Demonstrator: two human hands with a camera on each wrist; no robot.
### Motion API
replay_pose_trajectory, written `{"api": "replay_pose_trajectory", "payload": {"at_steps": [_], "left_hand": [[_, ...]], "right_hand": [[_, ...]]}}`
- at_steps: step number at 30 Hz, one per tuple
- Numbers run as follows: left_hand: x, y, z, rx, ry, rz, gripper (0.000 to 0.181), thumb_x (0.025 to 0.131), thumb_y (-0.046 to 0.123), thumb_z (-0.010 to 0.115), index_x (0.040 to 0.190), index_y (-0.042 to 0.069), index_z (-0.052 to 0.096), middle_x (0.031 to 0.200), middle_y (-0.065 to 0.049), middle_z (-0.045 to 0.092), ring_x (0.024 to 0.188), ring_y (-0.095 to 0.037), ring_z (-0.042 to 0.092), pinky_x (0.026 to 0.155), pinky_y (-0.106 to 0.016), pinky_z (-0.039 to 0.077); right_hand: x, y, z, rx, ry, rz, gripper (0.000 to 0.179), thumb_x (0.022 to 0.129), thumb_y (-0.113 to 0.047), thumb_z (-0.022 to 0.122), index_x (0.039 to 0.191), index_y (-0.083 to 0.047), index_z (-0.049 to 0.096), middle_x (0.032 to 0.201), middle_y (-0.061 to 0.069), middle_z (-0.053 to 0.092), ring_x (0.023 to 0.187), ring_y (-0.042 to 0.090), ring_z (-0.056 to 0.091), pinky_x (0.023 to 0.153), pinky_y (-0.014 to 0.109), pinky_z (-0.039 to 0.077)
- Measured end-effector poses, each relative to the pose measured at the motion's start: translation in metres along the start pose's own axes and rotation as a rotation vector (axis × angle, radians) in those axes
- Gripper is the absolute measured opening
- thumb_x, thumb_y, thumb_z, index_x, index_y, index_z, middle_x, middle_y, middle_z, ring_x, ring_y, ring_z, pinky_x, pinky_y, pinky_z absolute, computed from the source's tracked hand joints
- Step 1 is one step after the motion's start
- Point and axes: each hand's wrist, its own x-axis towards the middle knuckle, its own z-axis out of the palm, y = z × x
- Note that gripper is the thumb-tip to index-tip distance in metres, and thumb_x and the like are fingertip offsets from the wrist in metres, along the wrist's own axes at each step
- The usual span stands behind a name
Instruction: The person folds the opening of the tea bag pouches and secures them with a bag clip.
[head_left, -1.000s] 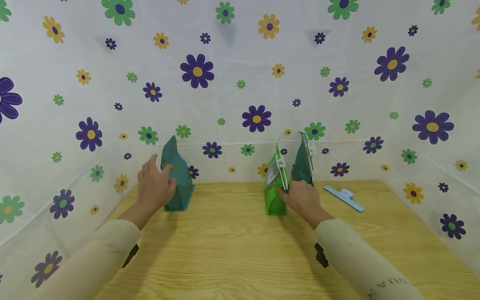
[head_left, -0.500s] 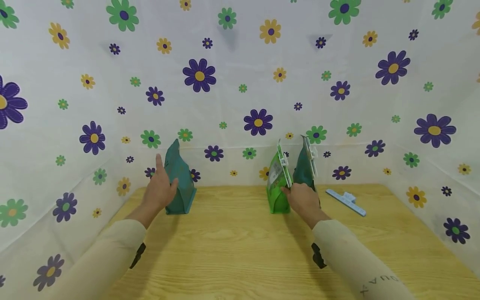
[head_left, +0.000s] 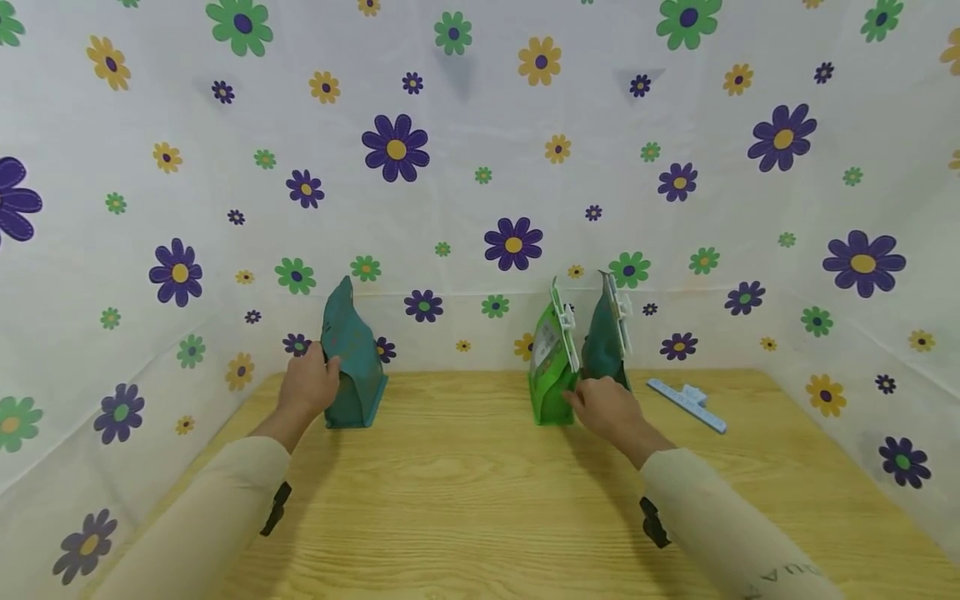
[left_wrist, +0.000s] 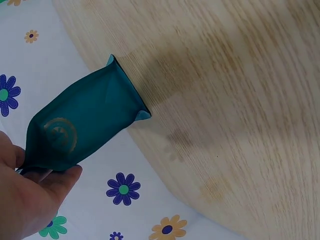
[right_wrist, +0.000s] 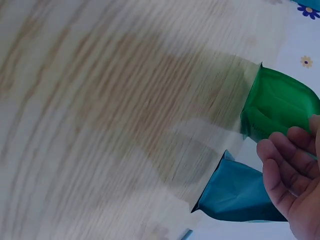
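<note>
On the left, a teal pouch bag [head_left: 352,350] with a peaked top stands upright. My left hand [head_left: 309,382] pinches its near left side; in the left wrist view, thumb and fingers close round the bag's narrow top end, beside a round gold print. To the right, my right hand [head_left: 609,408] hovers by a green pouch bag [head_left: 551,379] and a second teal bag [head_left: 600,342]. Its fingers are loosely curled and hold nothing, as the right wrist view shows. White bag clips run along the tops of the green bag and the second teal bag.
A light blue bag clip [head_left: 687,406] lies at the right on the wooden table [head_left: 450,492]. White flower-printed sheeting [head_left: 450,200] rises behind the table and along both sides.
My left hand goes from outstretched fingers beside the left teal bag to gripping it. My right hand lowers slightly by the green bag. The bags stay standing.
</note>
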Motion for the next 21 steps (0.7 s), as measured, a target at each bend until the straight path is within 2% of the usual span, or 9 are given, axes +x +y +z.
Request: {"api": "replay_pose_trajectory", "payload": {"at_steps": [4, 8, 13, 17, 21], "left_hand": [[-0.001, 0.001, 0.000, 0.014, 0.003, 0.006, 0.048, 0.106, 0.020, 0.037, 0.130, -0.021, 0.040, 0.114, -0.043, 0.057, 0.105, -0.057, 0.059, 0.084, -0.061, 0.051], [-0.004, 0.002, -0.001, 0.011, 0.010, 0.005, 0.043, 0.105, 0.021, 0.040, 0.123, -0.018, 0.047, 0.110, -0.039, 0.061, 0.101, -0.053, 0.062, 0.081, -0.058, 0.053], [-0.011, 0.006, -0.003, -0.007, 0.030, 0.022, 0.038, 0.102, 0.022, 0.045, 0.113, -0.014, 0.055, 0.107, -0.033, 0.066, 0.092, -0.045, 0.067, 0.075, -0.052, 0.056], [-0.017, 0.010, -0.003, -0.001, 0.056, 0.065, 0.034, 0.099, 0.021, 0.050, 0.102, -0.011, 0.063, 0.095, -0.030, 0.070, 0.074, -0.034, 0.068, 0.063, -0.045, 0.056], [-0.022, 0.016, -0.003, -0.008, 0.084, 0.113, 0.032, 0.096, 0.018, 0.054, 0.096, -0.010, 0.067, 0.091, -0.028, 0.072, 0.066, -0.029, 0.067, 0.061, -0.043, 0.057]], "right_hand": [[-0.004, 0.001, -0.002, -0.004, 0.015, -0.042, 0.043, 0.104, -0.032, 0.053, 0.065, -0.015, 0.049, 0.057, -0.002, 0.042, 0.050, 0.012, 0.044, 0.049, 0.027, 0.034], [-0.006, 0.000, -0.005, -0.008, 0.032, -0.068, 0.038, 0.103, -0.031, 0.053, 0.069, -0.015, 0.052, 0.060, -0.002, 0.048, 0.053, 0.013, 0.046, 0.050, 0.027, 0.036], [-0.010, -0.002, -0.008, 0.010, 0.046, -0.078, 0.035, 0.103, -0.030, 0.054, 0.072, -0.014, 0.055, 0.062, -0.002, 0.049, 0.054, 0.012, 0.046, 0.051, 0.027, 0.036], [-0.014, -0.001, -0.009, 0.014, 0.052, -0.098, 0.035, 0.103, -0.028, 0.054, 0.071, -0.014, 0.053, 0.060, -0.002, 0.046, 0.053, 0.012, 0.043, 0.051, 0.028, 0.034], [-0.019, 0.000, -0.008, 0.024, 0.070, -0.126, 0.035, 0.103, -0.027, 0.054, 0.069, -0.015, 0.052, 0.059, -0.003, 0.045, 0.052, 0.011, 0.041, 0.051, 0.027, 0.033]]}}
